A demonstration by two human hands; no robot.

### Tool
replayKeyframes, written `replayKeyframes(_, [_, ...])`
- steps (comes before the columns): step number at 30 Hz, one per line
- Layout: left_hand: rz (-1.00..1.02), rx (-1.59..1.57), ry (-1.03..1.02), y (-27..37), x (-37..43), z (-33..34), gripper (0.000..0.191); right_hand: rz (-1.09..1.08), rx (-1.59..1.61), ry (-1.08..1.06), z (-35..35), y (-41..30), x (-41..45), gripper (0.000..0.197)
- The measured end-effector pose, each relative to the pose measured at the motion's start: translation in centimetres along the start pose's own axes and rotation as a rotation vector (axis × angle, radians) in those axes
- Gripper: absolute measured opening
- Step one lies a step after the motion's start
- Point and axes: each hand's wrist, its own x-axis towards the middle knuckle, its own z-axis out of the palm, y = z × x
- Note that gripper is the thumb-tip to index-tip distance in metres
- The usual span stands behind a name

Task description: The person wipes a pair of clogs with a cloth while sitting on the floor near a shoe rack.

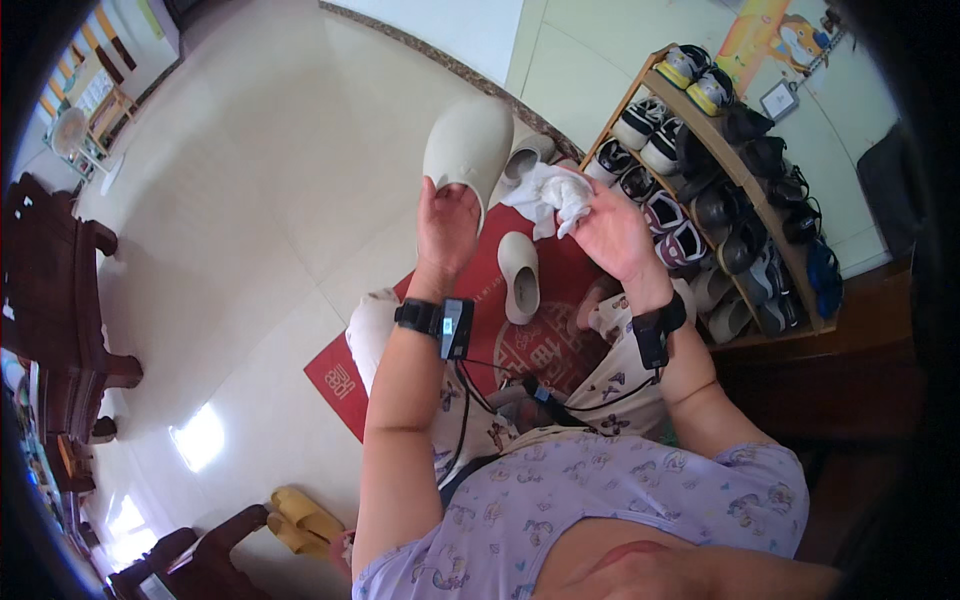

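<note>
A cream clog (469, 139) is held up by my left hand (448, 229), whose fingers reach inside its opening. Its rounded toe points away from me. My right hand (615, 229) grips a crumpled white wipe or tissue (556, 193) between thumb and fingers, just right of the clog and apart from it. Below and between my hands, a matching cream clog (519, 277) stands on the red floor mat (480, 300). A greyish shoe (523, 161) lies beyond the wipe, partly covered by it.
To the right stands a wooden shoe rack (724, 142) packed with several pairs of shoes. Yellow slippers (306, 521) lie on the tiled floor (247, 247) at lower left. Dark carved wooden furniture (52, 300) lines the left side. A fan (71, 135) stands farther off.
</note>
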Motion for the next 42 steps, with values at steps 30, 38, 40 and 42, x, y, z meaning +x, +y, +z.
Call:
replayKeyframes(30, [-0.330, 1.136, 0.112, -2.7, 2.9, 1.1, 0.031, -0.594, -1.241, 0.152, -6.6, -1.4, 5.9, 0.014])
replayKeyframes(38, [-0.311, 1.075, 0.045, -2.3, 3.0, 0.4, 0.033, -0.144, -0.072, 0.417, -10.0, -3.0, 5.7, 0.017])
replayKeyframes(40, [-0.326, 1.063, 0.060, -1.9, 3.0, 0.3, 0.028, -0.142, 0.077, 0.334, -11.2, -3.7, 5.7, 0.017])
replayKeyframes(42, [-0.389, 1.096, 0.071, -1.3, 2.9, 0.4, 0.025, -0.156, 0.275, 0.231, -12.1, -4.1, 5.5, 0.021])
